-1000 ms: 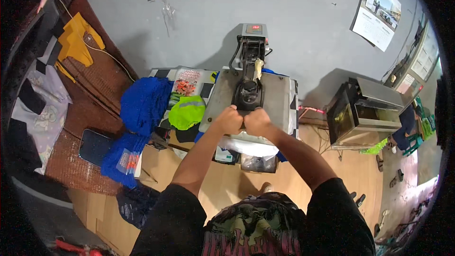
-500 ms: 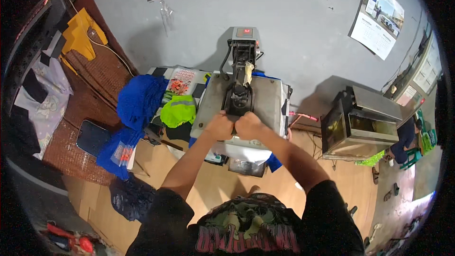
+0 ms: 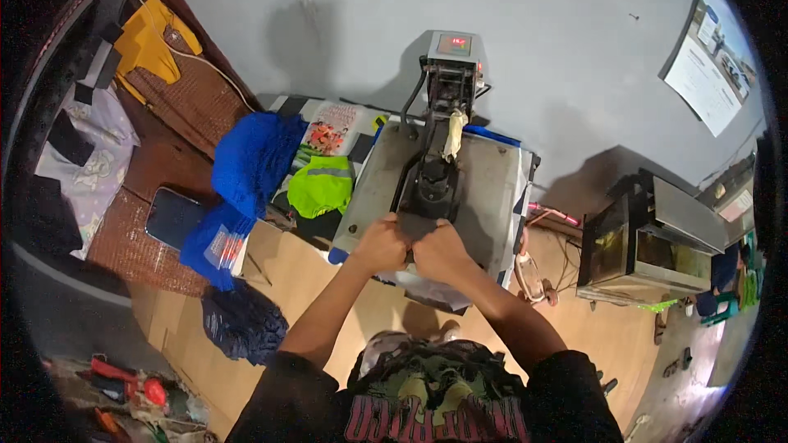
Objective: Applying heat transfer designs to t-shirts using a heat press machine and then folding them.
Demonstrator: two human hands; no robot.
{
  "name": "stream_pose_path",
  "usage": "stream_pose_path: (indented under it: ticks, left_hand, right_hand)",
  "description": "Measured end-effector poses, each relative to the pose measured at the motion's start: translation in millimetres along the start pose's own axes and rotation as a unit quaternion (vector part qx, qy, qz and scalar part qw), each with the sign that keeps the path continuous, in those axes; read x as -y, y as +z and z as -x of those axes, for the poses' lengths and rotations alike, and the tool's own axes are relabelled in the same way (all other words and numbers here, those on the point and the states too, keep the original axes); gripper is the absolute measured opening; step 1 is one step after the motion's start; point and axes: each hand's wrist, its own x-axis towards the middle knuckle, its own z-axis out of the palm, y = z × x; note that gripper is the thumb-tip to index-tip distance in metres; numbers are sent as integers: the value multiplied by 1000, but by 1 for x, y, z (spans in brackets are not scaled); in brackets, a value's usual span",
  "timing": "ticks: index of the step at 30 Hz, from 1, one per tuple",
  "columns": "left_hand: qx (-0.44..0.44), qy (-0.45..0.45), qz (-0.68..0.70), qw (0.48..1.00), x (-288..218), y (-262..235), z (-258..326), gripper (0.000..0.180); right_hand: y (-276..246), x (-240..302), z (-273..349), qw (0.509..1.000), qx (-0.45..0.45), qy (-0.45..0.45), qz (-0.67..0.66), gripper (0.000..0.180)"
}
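Observation:
A grey heat press [image 3: 484,189] stands on a wooden table [image 3: 304,271], its flat upper plate lying down. A black lever arm [image 3: 428,184] runs along the plate's middle toward me. My left hand [image 3: 379,244] and my right hand [image 3: 439,251] sit side by side at the near edge of the plate, both clenched on the lever's handle, which the fingers hide. White fabric [image 3: 435,291] pokes out under the plate's front edge. The control box with a red display [image 3: 453,46] is at the back.
Left of the press lie a neon green vest [image 3: 322,184], blue cloth [image 3: 250,160] and a dark blue bundle [image 3: 238,320]. A dark tablet [image 3: 171,217] rests on a woven mat. A boxy machine [image 3: 648,246] stands at the right. Cables [image 3: 533,267] trail beside the press.
Both hands stay clenched on the handle. The press and my hands have shifted slightly lower and nearer in the picture as my head moved.

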Motion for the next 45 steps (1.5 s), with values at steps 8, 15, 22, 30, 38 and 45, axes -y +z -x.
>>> stream_pose_path:
  ticks: [8, 15, 22, 30, 38, 45]
  left_hand:
    - [-62, -12, 68, 996, -4, -2, 4, 17]
    - [-127, 13, 129, 983, 1, -15, 9, 28]
    - [-230, -32, 247, 941, 50, -12, 54, 42]
    - [-15, -436, 161, 885, 208, 64, 152, 51]
    - [34, -350, -4, 936, 228, 187, 165, 68]
    - [-144, -392, 285, 863, 288, 221, 192, 47]
  right_hand:
    - [-4, 9, 2, 999, -13, 20, 34, 11]
    - [-9, 19, 0, 997, -24, 70, 28, 13]
    - [-24, 45, -6, 987, -112, 115, -14, 31]
    - [17, 66, -43, 953, 79, 290, 38, 39]
    - [2, 77, -39, 939, 18, 340, 35, 38]
    - [-4, 71, -34, 970, -103, 206, 73, 22]
